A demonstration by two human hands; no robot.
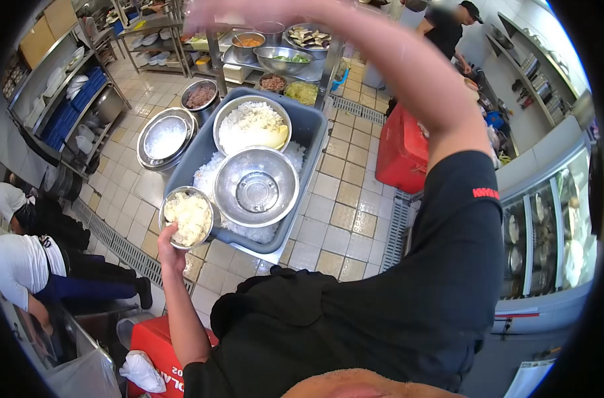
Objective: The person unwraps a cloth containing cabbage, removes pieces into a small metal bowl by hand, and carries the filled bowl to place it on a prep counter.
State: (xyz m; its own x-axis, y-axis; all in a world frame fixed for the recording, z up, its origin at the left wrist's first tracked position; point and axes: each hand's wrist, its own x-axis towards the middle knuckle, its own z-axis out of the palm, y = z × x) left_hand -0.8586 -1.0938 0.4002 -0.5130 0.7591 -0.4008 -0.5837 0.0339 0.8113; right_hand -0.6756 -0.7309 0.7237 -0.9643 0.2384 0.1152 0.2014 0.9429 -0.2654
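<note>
My left hand (pixel 171 244) grips the rim of a small metal bowl (pixel 210 229) heaped with pale yellow-white crumbly food (pixel 188 217). My right arm stretches across the top of the view. Motion smears my right hand (pixel 212 14) at the upper edge, so its fingers cannot be made out. Beside the held bowl, a wide metal bowl (pixel 257 187) with a little clear liquid or wet sheen sits in a grey tub (pixel 314 132). Behind it in the tub is another metal bowl (pixel 219 142) holding white and yellowish food. White grains or crushed ice (pixel 252 232) lie around both bowls.
Left of the tub stand a metal pot with a pale, shiny top (pixel 166 137) and a pot of brownish food (pixel 199 96). A rack behind carries bowls of food, including sliced eggplant (pixel 308 36). Red coolers (pixel 402 149) flank me. Co-workers stand at left (pixel 23 262) and upper right (pixel 441 30).
</note>
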